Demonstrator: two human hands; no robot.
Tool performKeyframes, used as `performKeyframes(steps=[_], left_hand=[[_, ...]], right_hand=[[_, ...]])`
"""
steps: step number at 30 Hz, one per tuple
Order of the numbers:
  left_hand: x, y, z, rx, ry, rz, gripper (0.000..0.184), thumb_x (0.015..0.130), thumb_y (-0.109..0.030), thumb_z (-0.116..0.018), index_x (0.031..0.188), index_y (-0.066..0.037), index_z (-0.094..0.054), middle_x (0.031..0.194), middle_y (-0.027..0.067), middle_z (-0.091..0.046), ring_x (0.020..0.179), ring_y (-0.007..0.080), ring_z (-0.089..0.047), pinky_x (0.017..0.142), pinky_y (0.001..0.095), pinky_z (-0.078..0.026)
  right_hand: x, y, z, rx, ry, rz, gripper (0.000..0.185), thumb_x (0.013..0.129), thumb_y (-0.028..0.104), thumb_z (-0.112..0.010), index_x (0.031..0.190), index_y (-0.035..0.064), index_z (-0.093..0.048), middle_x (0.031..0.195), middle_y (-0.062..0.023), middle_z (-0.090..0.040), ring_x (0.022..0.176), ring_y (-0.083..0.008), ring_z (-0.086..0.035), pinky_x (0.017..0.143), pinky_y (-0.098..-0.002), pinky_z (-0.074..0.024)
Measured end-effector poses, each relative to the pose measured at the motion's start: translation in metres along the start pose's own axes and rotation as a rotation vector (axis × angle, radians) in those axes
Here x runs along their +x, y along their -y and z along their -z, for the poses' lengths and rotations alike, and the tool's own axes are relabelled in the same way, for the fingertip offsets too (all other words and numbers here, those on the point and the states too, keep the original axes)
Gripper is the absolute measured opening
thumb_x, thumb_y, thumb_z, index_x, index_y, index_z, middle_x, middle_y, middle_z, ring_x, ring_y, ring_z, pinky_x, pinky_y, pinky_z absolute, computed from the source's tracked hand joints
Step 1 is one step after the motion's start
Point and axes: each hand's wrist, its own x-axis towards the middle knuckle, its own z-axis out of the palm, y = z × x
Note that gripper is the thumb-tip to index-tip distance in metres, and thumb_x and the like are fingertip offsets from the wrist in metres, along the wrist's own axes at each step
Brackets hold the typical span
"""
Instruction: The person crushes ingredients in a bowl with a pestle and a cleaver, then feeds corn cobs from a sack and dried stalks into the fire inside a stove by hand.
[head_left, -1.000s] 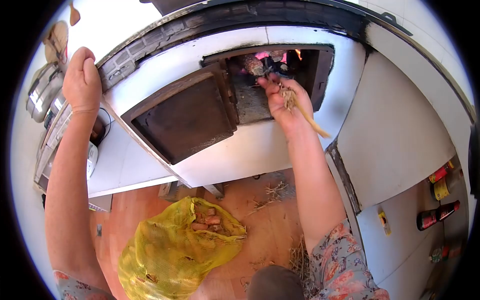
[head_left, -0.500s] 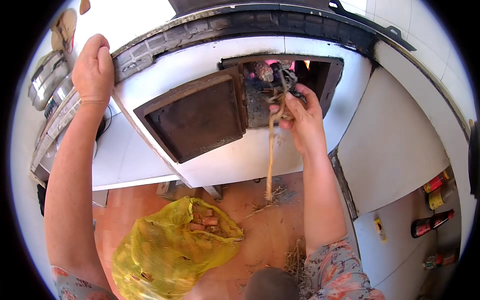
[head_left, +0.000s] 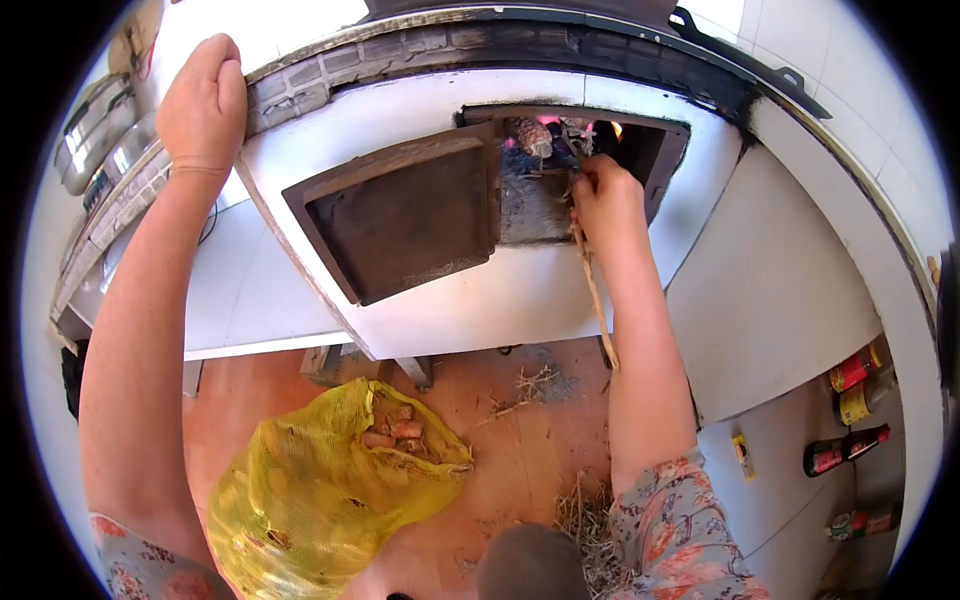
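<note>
My right hand (head_left: 610, 208) is closed around a dry plant stalk (head_left: 592, 285) at the mouth of a stove's firebox (head_left: 530, 210). One end of the stalk points into the opening, and its tail hangs down beside my forearm. Inside lie a corncob (head_left: 533, 138), grey ash and small flames (head_left: 617, 130). To the left of the opening, the rusty metal door (head_left: 400, 220) is swung wide. My left hand (head_left: 203, 105) is curled over the corner of the stove's tiled edge (head_left: 290, 98), its fingertips hidden.
A yellow mesh sack (head_left: 300, 500) with corncobs (head_left: 400, 432) at its mouth sits on the floor. Straw bits (head_left: 535, 385) lie below the stove, with more dry straw (head_left: 588, 520) near my knee. Bottles and jars (head_left: 845, 450) stand at the right.
My right hand has turned over and moved slightly up, closer into the firebox opening. The stalk's tail has swung right towards my forearm. The view has shifted slightly.
</note>
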Motion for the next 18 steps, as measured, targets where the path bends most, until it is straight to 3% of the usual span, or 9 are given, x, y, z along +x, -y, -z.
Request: performKeyframes(steps=[2, 4, 8, 10, 14, 16, 17, 18], left_hand=[[0.001, 0.0, 0.0, 0.0, -0.006, -0.004, 0.014, 0.076, -0.019, -0.034, 0.075, -0.011, -0.046, 0.073, 0.0093, -0.05, 0.068, 0.0292, -0.049, 0.057, 0.0371, -0.038], [0.0, 0.0, 0.001, -0.009, 0.011, -0.004, 0.014, 0.076, -0.019, -0.034, 0.075, -0.011, -0.045, 0.072, 0.0092, -0.05, 0.068, 0.0291, -0.049, 0.056, 0.0372, -0.038], [0.001, -0.002, 0.002, -0.021, 0.003, -0.001, 0.015, 0.076, -0.017, -0.034, 0.076, -0.009, -0.047, 0.071, 0.0121, -0.048, 0.065, 0.029, -0.048, 0.059, 0.0328, -0.039], [0.001, -0.004, 0.003, -0.058, -0.003, 0.014, 0.014, 0.076, -0.017, -0.035, 0.076, -0.009, -0.047, 0.07, 0.012, -0.048, 0.065, 0.0293, -0.047, 0.059, 0.033, -0.039], [0.0, -0.003, 0.002, -0.056, -0.011, 0.004, 0.014, 0.076, -0.017, -0.035, 0.076, -0.009, -0.047, 0.07, 0.0117, -0.048, 0.065, 0.0296, -0.047, 0.058, 0.0338, -0.038], [0.001, -0.004, 0.003, -0.039, -0.002, 0.001, 0.014, 0.076, -0.016, -0.035, 0.075, -0.009, -0.046, 0.07, 0.0115, -0.048, 0.065, 0.0298, -0.047, 0.057, 0.0348, -0.038], [0.002, -0.003, 0.002, -0.042, -0.011, 0.002, 0.014, 0.076, -0.016, -0.035, 0.075, -0.009, -0.046, 0.07, 0.0115, -0.048, 0.065, 0.0298, -0.047, 0.057, 0.0348, -0.038], [0.001, -0.002, 0.001, -0.027, -0.017, -0.015, 0.013, 0.076, -0.017, -0.035, 0.074, -0.009, -0.046, 0.071, 0.0102, -0.049, 0.066, 0.0293, -0.048, 0.056, 0.0362, -0.038]], right_hand=[[0.012, -0.001, -0.007, -0.042, 0.016, 0.003, 0.011, 0.069, 0.002, -0.049, 0.076, -0.005, -0.055, 0.071, -0.0262, -0.054, 0.071, -0.0407, -0.053, 0.065, -0.0441, -0.0431], [0.02, -0.004, -0.015, -0.229, 0.095, 0.031, 0.015, 0.072, 0.004, -0.048, 0.079, -0.0051, -0.057, 0.064, -0.0218, -0.056, 0.056, -0.0277, -0.059, 0.053, -0.0359, -0.0459], [0.033, -0.017, -0.033, -0.341, 0.05, 0.094, 0.015, 0.072, 0.005, -0.048, 0.077, -0.0047, -0.058, 0.069, -0.0239, -0.056, 0.063, -0.0333, -0.058, 0.059, -0.0386, -0.0455], [0.042, -0.018, -0.037, -0.306, 0.132, -0.002, 0.015, 0.073, 0.007, -0.048, 0.077, -0.0041, -0.058, 0.072, -0.0247, -0.055, 0.069, -0.0362, -0.056, 0.063, -0.0399, -0.0446], [0.051, -0.025, -0.053, -0.362, 0.021, 0.068, 0.015, 0.074, 0.008, -0.049, 0.079, -0.004, -0.058, 0.072, -0.0236, -0.056, 0.068, -0.0326, -0.058, 0.06, -0.0379, -0.0453], [0.044, -0.026, -0.052, -0.042, 0.033, 0.02, 0.014, 0.075, 0.005, -0.05, 0.084, -0.0044, -0.056, 0.071, -0.0184, -0.059, 0.063, -0.024, -0.06, 0.054, -0.0327, -0.0455], [0.04, -0.024, -0.046, -0.047, 0.026, 0.026, 0.014, 0.075, 0.005, -0.05, 0.084, -0.0044, -0.056, 0.071, -0.0184, -0.059, 0.063, -0.024, -0.06, 0.054, -0.0327, -0.0455], [0.031, -0.02, -0.038, 0.189, 0.073, -0.143, 0.014, 0.075, 0.003, -0.05, 0.086, -0.0043, -0.055, 0.069, -0.0151, -0.058, 0.06, -0.0192, -0.058, 0.051, -0.0294, -0.0445]])
